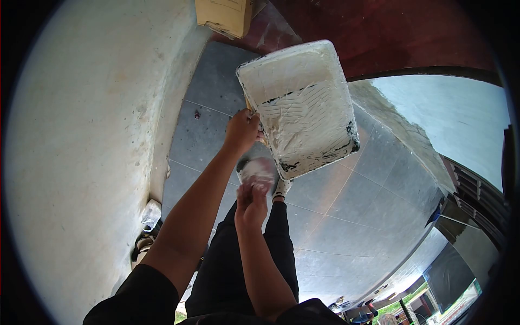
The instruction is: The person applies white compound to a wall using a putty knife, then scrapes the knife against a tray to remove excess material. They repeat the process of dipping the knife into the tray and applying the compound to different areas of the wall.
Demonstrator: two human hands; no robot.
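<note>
My left hand (245, 130) is closed around the left edge of a paint tray (303, 108) and holds it up over the floor. White paint coats the tray, with ridges in its sloped part and dark bare patches at the lower corners. A narrow yellowish edge shows beside my left fingers. Below the tray, my right hand (251, 207) is closed on a blurred, whitish-pink thing (258, 171); motion smears it and I cannot tell its kind. It overlaps one of my feet in this view.
Grey floor tiles (346, 200) spread around my legs. A pale wall (92, 135) runs along the left, with a plastic bag (151, 215) at its foot. A cardboard box (223, 15) stands at the top on a dark red surface (390, 40). Another light wall (449, 108) is at the right.
</note>
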